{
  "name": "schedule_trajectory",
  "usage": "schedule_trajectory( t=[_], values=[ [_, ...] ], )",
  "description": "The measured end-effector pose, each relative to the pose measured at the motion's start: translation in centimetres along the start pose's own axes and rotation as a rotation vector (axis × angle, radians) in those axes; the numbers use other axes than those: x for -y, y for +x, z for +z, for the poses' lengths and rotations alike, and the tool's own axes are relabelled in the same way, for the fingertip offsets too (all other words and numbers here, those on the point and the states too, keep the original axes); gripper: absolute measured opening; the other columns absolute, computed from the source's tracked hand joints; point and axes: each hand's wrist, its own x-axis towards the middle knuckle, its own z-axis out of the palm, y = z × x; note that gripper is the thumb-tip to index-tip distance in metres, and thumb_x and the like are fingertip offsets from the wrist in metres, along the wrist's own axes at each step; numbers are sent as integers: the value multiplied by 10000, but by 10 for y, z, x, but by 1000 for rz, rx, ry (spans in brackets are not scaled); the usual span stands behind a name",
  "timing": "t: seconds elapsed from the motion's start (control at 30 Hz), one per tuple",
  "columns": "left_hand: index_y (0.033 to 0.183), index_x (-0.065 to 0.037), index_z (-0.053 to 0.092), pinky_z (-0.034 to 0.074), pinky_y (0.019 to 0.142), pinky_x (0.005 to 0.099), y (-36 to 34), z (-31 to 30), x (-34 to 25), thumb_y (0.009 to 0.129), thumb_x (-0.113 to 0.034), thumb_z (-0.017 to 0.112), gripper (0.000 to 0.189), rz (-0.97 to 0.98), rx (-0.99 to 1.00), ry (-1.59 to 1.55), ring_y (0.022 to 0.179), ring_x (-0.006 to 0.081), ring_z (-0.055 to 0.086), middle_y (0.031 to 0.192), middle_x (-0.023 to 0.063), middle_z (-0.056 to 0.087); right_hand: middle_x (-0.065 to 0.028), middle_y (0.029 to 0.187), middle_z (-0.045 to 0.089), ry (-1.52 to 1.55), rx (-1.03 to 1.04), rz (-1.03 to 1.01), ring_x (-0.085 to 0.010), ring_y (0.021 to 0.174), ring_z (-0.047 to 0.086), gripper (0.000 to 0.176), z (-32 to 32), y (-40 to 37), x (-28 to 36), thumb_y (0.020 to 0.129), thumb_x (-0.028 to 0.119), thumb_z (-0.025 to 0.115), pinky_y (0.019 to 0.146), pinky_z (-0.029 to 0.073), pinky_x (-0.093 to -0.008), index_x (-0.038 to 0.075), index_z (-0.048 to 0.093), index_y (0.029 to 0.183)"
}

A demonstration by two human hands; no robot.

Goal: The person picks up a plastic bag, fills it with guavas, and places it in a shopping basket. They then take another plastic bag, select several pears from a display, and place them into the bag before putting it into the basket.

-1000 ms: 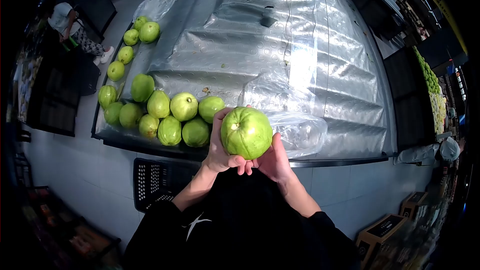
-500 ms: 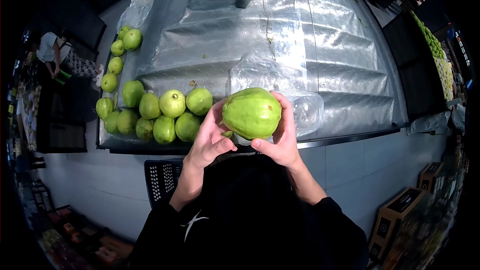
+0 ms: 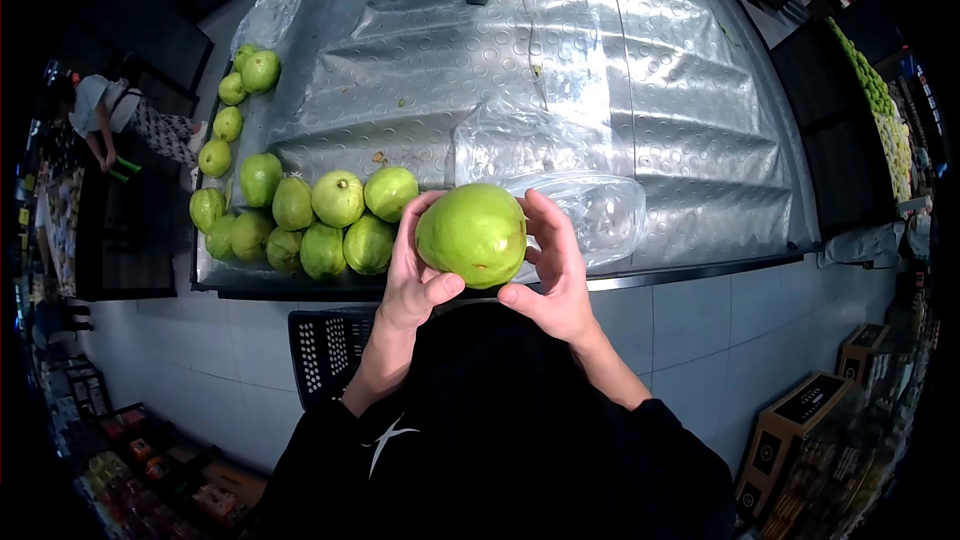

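Note:
I hold a large green guava (image 3: pixel 472 234) up in front of me with both hands. My left hand (image 3: pixel 413 275) cups its left side with the thumb underneath. My right hand (image 3: pixel 556 270) supports its right side, fingers spread along the fruit. Just behind the guava lies a clear plastic bag (image 3: pixel 590 208) on the display stand. A pile of several green guavas (image 3: pixel 315 215) sits on the stand to the left of my hands.
The display stand (image 3: pixel 600 70) is covered in silvery bubble sheeting. A black plastic basket (image 3: pixel 325 350) stands on the floor below its front edge. Another person (image 3: pixel 115 120) bends over at far left. Cardboard boxes (image 3: pixel 790 435) stand at lower right; more green fruit (image 3: pixel 872 90) is stacked at far right.
I have turned the guava between my hands; it sat lengthwise half a second ago and now looks rounder and a little further left. Both hands stay on it.

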Motion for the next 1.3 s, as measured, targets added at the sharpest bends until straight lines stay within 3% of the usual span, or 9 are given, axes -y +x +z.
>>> schedule_trajectory(
  t=[0.2,0.53,0.63,0.7,0.77,1.03,1.1,1.2,1.3],
  values=[
    [1416,-89,294,416,1090,426,3,8,3,636,-96,890,982,276,101,278,1335,287,444,1444,187,388,-134,1474,403,207,34,107,-265,1342,419,996,-5,3,7,804,368,817,1080,362,-422,39,241,1545],
    [1504,-111,182,402,1097,468,4,21,-5,584,-153,967,1210,418,279,668,1344,355,449,1498,256,334,-155,1404,451,311,41,165,-264,1323,445,1109,-26,-2,14,681,406,882,1127,324,-392,3,265,1508],
    [1322,-37,532,448,1031,444,8,24,-24,717,-288,883,744,487,235,879,1238,338,532,1402,219,479,-155,1379,462,240,-92,88,-267,1297,475,1102,-49,-6,40,654,408,890,1097,378,-398,7,290,1487],
    [1042,-83,749,456,979,449,5,31,-35,760,-229,814,324,291,128,1157,1184,358,550,1325,193,554,-160,1362,471,105,-192,-20,-277,1266,506,1097,-72,-7,58,647,402,898,1049,439,-406,9,295,1476],
    [1024,-91,765,456,977,439,7,22,-25,795,-240,786,274,235,108,1280,1152,358,556,1331,188,558,-170,1354,472,-61,-287,-74,-289,1245,524,1088,-90,-10,73,648,398,901,1026,464,-414,12,298,1466],
    [1117,-25,713,517,868,434,29,28,7,816,-231,744,366,74,34,1541,993,358,642,1359,226,527,-218,1176,616,-678,-158,47,-325,1117,618,898,-95,4,76,632,278,864,963,483,-424,43,377,1349],
    [1179,-3,679,530,839,435,32,32,10,809,-175,733,412,-36,22,1508,935,362,666,1382,231,508,-252,1000,693,-830,-52,141,-410,934,696,797,-80,20,80,647,360,832,837,538,-452,30,453,1266],
    [1290,78,576,538,730,352,33,35,13,758,-38,691,556,39,42,1373,757,266,655,1472,170,462,-253,890,706,-1153,126,302,-409,858,702,777,-67,40,74,677,501,761,817,549,-452,5,534,1230],
    [1292,117,512,541,820,407,24,52,2,741,16,621,570,-54,37,1240,842,369,682,1531,230,364,-231,844,710,-1317,253,408,-404,836,704,795,-66,55,60,693,539,740,797,554,-453,-20,553,1226]
  ],
)
